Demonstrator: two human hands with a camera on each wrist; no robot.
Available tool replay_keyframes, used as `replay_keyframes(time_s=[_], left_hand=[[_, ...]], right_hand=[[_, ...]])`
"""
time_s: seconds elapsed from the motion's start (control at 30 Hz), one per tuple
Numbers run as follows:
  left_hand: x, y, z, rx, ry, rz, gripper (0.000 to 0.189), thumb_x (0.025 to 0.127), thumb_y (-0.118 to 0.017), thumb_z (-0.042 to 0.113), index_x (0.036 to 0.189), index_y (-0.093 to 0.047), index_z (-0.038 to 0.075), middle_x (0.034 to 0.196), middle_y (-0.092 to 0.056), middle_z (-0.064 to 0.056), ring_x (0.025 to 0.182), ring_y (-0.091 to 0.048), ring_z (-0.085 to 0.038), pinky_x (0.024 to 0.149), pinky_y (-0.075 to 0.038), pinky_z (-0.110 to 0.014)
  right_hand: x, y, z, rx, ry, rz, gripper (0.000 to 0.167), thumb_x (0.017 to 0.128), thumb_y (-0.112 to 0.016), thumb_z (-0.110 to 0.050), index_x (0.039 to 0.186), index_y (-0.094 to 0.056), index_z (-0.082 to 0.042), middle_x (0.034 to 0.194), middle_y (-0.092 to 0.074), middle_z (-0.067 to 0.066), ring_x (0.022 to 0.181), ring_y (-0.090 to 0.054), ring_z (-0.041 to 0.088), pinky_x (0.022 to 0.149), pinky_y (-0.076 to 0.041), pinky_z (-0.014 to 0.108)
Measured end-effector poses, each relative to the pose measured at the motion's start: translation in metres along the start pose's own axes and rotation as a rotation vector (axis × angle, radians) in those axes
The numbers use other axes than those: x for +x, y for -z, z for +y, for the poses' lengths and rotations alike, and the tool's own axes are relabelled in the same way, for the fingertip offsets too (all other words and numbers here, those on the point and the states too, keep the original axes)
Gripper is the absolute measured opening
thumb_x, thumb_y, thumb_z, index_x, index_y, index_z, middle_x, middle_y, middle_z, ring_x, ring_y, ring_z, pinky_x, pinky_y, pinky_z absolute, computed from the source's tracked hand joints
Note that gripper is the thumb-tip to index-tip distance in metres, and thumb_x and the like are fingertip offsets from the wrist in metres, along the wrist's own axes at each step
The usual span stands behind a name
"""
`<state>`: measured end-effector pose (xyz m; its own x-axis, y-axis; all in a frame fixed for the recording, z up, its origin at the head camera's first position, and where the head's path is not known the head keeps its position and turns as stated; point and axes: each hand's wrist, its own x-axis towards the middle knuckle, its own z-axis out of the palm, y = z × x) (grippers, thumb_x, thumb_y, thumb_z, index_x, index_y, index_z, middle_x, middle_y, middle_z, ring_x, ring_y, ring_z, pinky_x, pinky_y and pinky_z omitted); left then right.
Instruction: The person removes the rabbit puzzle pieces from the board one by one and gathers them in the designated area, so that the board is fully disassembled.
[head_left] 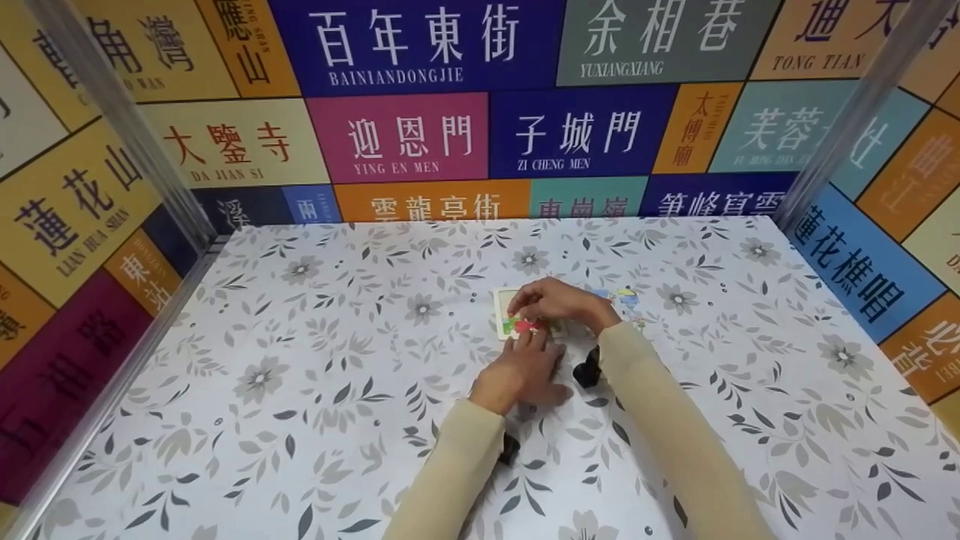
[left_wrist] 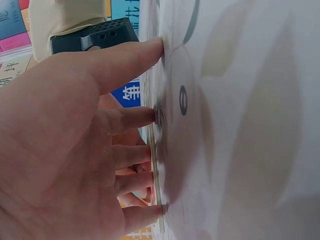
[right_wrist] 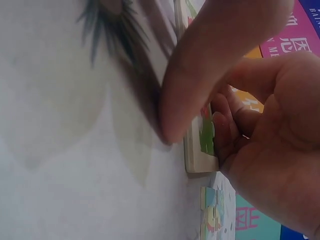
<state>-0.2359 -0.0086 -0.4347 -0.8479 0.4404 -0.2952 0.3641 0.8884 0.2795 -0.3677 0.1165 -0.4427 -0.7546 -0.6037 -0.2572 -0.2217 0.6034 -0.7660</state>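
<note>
A small, pale-framed jigsaw board (head_left: pixel 498 318) lies on the table with green and red picture pieces (head_left: pixel 527 326) in its lower part. My left hand (head_left: pixel 517 379) spreads its fairly straight fingers at the board's near edge; in the left wrist view its thumb (left_wrist: pixel 132 55) touches the tabletop. Bent over the board from the right, my right hand (head_left: pixel 559 301) has curled fingers, and their tips (right_wrist: pixel 222 132) are right at its picture surface. I cannot tell whether they pinch a piece. A left-hand finger (right_wrist: pixel 187 85) crosses in front of the board in the right wrist view.
Loose blue and yellow puzzle pieces (head_left: pixel 624 298) lie right of the board, partly behind my right wrist. The floral-covered tabletop (head_left: pixel 337 450) reaches to colourful sign-printed walls (head_left: pixel 405 139) at the back and sides. Black wrist cameras (head_left: pixel 587 369) sit under both sleeves.
</note>
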Motion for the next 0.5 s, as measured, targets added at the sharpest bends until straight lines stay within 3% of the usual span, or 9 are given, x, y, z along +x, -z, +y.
replay_keyframes(time_s=[0.17,0.5], left_hand=[[-0.0004,0.0004,-0.0007,0.009,-0.009,0.006,0.073,0.094,-0.062,0.048,0.156,-0.037,0.018,0.169,-0.018,-0.010,0.157,-0.012,-0.028,0.127,-0.018,-0.051],[-0.0012,0.0016,-0.0008,0.001,-0.006,0.000,0.074,0.094,-0.062,0.047,0.157,-0.036,0.019,0.169,-0.016,-0.009,0.158,-0.011,-0.027,0.127,-0.017,-0.050]], right_hand=[[-0.0005,0.0000,-0.0009,-0.004,0.012,0.002,0.023,0.099,-0.058,-0.012,0.116,-0.072,-0.007,0.121,-0.070,0.013,0.091,-0.056,0.015,0.081,-0.046,0.026],[-0.0011,0.0013,0.0004,0.048,0.002,-0.005,0.021,0.100,-0.059,-0.015,0.118,-0.069,-0.008,0.119,-0.069,0.009,0.101,-0.056,0.017,0.093,-0.045,0.032]])
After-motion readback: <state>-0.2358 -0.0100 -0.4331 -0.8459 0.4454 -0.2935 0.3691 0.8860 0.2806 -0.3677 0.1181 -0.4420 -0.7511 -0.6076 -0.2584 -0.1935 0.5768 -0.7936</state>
